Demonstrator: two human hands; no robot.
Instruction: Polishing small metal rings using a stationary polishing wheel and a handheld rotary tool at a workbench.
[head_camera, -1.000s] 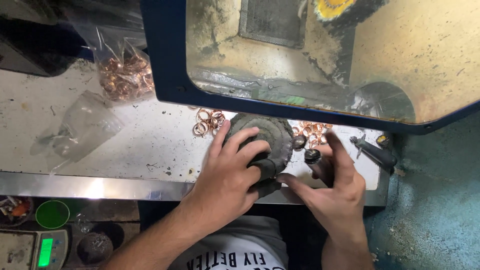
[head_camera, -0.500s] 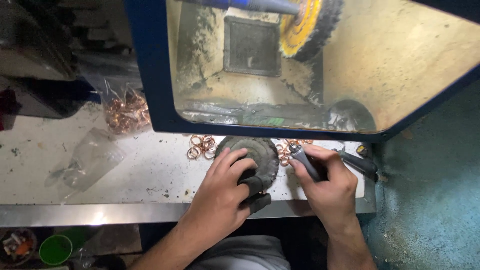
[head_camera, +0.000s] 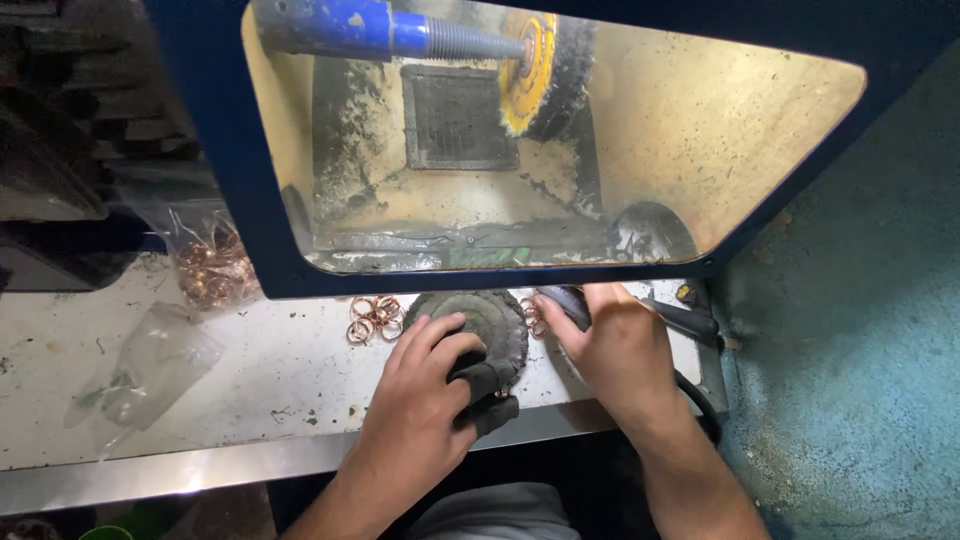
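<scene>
Low in the middle of the frame, your left hand (head_camera: 425, 400) lies spread, palm down, on a dark buffing wheel (head_camera: 480, 322) lying on the worktop (head_camera: 250, 385). Just to its right, your right hand (head_camera: 620, 350) is closed around a dark-handled tool (head_camera: 562, 303). Copper rings (head_camera: 372, 316) sit just left of the wheel.
</scene>
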